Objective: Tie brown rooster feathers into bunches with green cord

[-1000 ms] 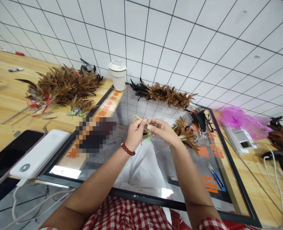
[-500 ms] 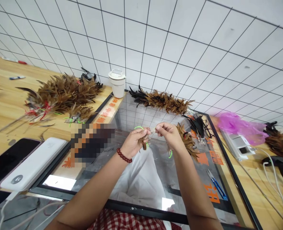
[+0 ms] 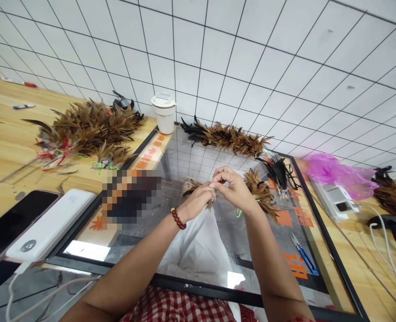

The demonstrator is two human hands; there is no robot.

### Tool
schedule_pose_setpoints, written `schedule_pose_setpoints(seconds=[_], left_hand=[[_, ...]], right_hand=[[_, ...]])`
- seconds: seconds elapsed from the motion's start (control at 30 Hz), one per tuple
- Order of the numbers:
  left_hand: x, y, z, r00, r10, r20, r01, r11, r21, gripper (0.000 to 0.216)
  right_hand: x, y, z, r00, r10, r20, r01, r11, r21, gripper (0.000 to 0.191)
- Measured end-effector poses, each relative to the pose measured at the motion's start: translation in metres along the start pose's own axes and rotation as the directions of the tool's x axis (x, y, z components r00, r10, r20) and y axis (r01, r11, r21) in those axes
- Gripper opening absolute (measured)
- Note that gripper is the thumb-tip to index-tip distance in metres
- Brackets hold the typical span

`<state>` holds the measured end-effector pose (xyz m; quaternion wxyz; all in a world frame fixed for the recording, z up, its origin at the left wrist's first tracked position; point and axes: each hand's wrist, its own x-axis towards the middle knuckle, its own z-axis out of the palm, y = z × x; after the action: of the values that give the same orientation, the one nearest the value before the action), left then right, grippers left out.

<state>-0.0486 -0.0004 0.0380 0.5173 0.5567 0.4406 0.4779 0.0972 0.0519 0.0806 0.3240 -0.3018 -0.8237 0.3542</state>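
Note:
My left hand [image 3: 198, 202], with a dark red bead bracelet [image 3: 177, 218] on its wrist, is closed on a small bunch of brown feathers [image 3: 191, 184]. Feather tops stick out beyond the knuckles, pale ends below the fingers. A speck of green tie [image 3: 213, 189] shows where the hands meet. The fingertips of my right hand [image 3: 233, 188] pinch there, against the left fingers; what they grip is hidden. Behind my right wrist, more brown feather bunches [image 3: 260, 194] with green ties lie on the glass tabletop [image 3: 134, 241].
A long feather bundle [image 3: 231, 138] lies along the wall, near a white lidded cup [image 3: 165, 114]. Black feathers [image 3: 275, 174], glasses [image 3: 292, 176] and blue snips [image 3: 304, 255] lie right. A larger feather bundle [image 3: 93, 125], phone [image 3: 19, 223] and power bank [image 3: 52, 223] are left.
My hands have come together; the fingertips now overlap. My left hand has turned its back upward, and the green loop above it no longer shows. The feather bunch now points left.

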Motion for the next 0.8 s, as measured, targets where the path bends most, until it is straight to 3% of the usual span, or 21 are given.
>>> schedule_pose_setpoints(seconds=[0.1,0.17,0.3,0.43,0.63,0.73,0.8], left_hand=[[-0.002,0.004,0.002,0.998,-0.017,0.063,0.014,0.999,0.052,0.022],[-0.002,0.005,0.003,0.996,-0.042,0.074,0.040,0.999,0.025,0.025],[0.001,0.002,0.003,0.999,-0.041,-0.023,0.040,0.999,-0.024,0.027],[0.003,0.000,0.000,0.994,0.041,-0.098,-0.036,0.998,0.054,0.032],[0.005,-0.001,-0.001,0.978,0.067,-0.198,-0.050,0.995,0.087,0.029],[0.005,-0.002,-0.001,0.978,0.038,-0.206,-0.025,0.998,0.064,0.031],[0.005,-0.002,-0.001,0.979,0.044,-0.201,-0.029,0.997,0.078,0.033]], right_hand=[[0.001,0.005,0.000,1.000,0.016,0.024,-0.017,0.999,0.044,0.021],[0.001,0.009,0.000,0.997,0.069,-0.041,-0.066,0.996,0.067,0.021],[0.001,0.016,-0.002,0.976,0.166,-0.139,-0.161,0.986,0.048,0.019],[-0.001,0.010,-0.004,0.991,0.106,-0.079,-0.106,0.994,0.005,0.020],[-0.003,-0.005,-0.002,0.999,0.008,-0.052,-0.011,0.998,-0.060,0.019],[-0.004,0.000,0.000,0.994,0.112,0.004,-0.112,0.993,0.026,0.017],[-0.004,0.007,0.002,0.979,0.201,-0.025,-0.197,0.975,0.098,0.016]])
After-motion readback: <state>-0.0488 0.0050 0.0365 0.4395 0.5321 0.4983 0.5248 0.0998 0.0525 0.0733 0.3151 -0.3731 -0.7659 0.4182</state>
